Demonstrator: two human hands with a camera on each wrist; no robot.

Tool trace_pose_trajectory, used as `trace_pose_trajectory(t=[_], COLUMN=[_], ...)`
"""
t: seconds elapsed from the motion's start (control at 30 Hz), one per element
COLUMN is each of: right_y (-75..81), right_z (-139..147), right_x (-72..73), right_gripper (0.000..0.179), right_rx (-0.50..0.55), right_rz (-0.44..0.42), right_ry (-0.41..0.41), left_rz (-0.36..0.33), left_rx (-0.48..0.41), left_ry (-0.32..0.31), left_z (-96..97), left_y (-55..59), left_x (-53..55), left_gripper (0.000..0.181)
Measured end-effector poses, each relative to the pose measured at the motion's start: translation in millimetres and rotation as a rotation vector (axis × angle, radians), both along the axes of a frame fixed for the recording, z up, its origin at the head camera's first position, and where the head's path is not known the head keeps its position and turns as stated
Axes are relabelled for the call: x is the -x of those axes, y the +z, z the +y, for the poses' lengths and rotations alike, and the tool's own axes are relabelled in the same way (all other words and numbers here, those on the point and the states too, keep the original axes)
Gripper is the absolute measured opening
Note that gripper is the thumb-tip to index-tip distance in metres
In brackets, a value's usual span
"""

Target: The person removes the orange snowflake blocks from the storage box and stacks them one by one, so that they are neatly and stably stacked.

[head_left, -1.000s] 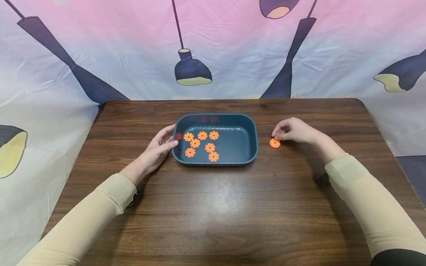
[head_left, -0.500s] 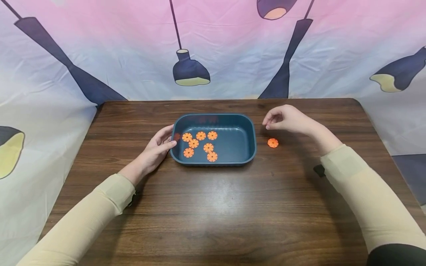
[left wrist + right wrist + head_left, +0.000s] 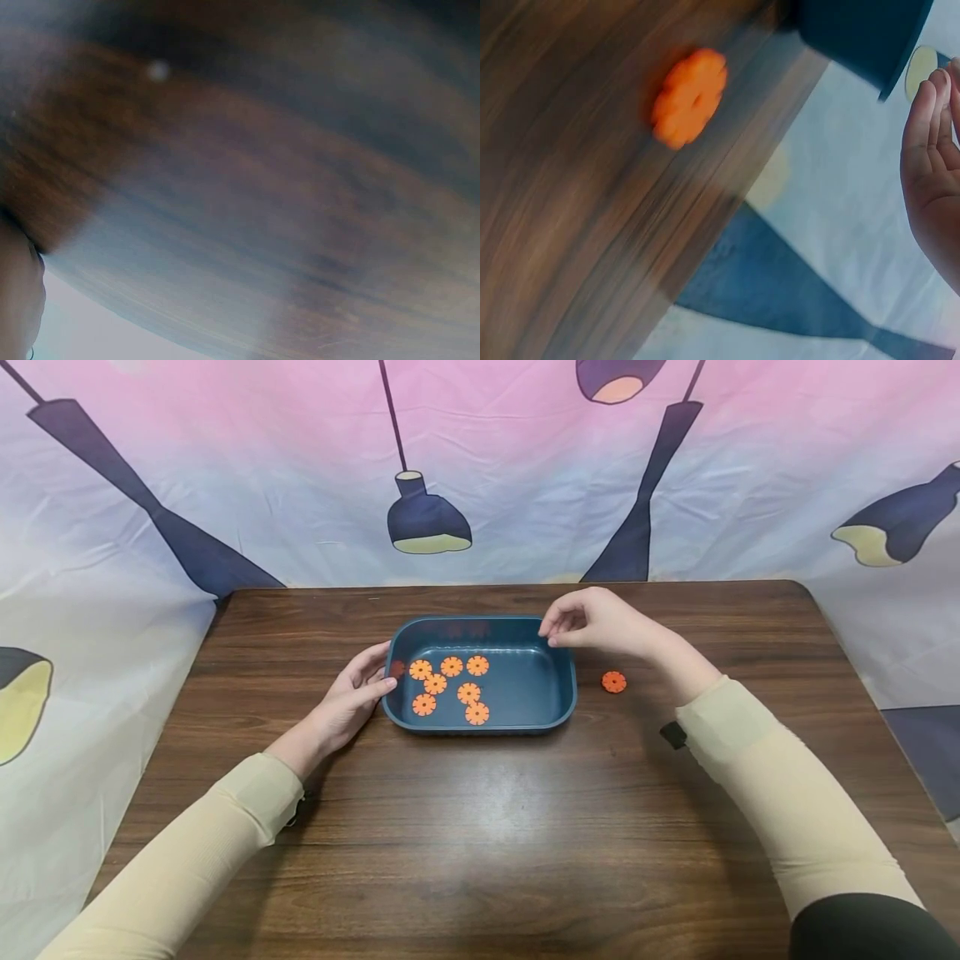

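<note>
My left hand (image 3: 348,697) holds the left end of a dark blue-green rectangular tray (image 3: 480,729), thumb over the rim and fingers against the outer wall. Several orange notched discs (image 3: 477,714) with centre holes lie in the tray's left and middle part. My right hand (image 3: 588,620) is over the tray's back right corner, its fingers loosely bent and nothing visible between them. On the table just right of the tray is another orange disc (image 3: 613,682); the right wrist view shows this disc (image 3: 690,99) blurred, with the right hand (image 3: 934,165) at the right edge.
The tray stands on a dark wood-grain table (image 3: 480,843). Behind the table hangs a cloth (image 3: 525,468) printed with lamps. The left wrist view holds mostly blurred tabletop (image 3: 225,187), with skin at its lower left edge.
My right hand has left the orange disc beside the tray, risen and moved left to the tray's back right corner. That disc stays in place. The left hand keeps its hold on the tray.
</note>
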State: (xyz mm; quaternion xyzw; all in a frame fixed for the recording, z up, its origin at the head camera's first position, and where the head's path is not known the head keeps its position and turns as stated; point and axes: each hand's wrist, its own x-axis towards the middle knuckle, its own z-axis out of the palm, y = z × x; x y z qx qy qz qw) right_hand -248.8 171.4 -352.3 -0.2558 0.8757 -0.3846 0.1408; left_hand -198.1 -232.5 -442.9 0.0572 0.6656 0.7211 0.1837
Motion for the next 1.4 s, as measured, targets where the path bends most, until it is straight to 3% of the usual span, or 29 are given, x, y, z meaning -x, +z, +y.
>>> trace_pose_trajectory(t=[0.67, 0.97, 1.4], right_y=[-20.7, -36.9, -54.1], right_z=[-71, -85, -100], right_x=[-6.2, -9.0, -12.9], right_gripper=[0.015, 0.019, 0.020], right_rx=[0.025, 0.029, -0.061], right_rz=[-0.032, -0.102, -0.083], right_ry=[0.183, 0.240, 0.335], left_rz=[0.000, -0.009, -0.004], left_rx=[-0.025, -0.017, -0.006], left_ry=[0.001, 0.000, -0.001], left_z=[0.2, 1.1, 0.2], left_y=[1.6, 2.2, 0.4], left_x=[-0.1, 0.6, 1.2], left_gripper=[0.062, 0.061, 0.062])
